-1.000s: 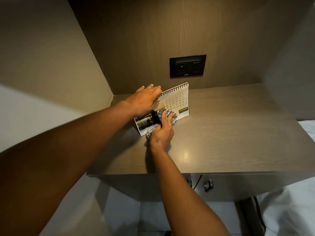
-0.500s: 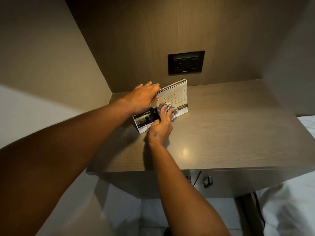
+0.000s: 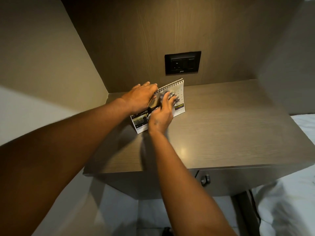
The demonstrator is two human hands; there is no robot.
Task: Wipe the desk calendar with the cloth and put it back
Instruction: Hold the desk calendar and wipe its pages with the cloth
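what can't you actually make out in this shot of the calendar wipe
Head view only:
- desk calendar: date grid mostly covered by the right hand and cloth; print too small.
- Its left top edge: under the left hand.
- cloth: motion-blurred, pattern unclear.
- wall socket: logo too small.

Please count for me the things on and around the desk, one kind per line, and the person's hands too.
Desk calendar: 1
Cloth: 1
Hands: 2, left hand and right hand
Wall socket panel: 1
Drawer knob: 1
Desk: 1
Total: 7
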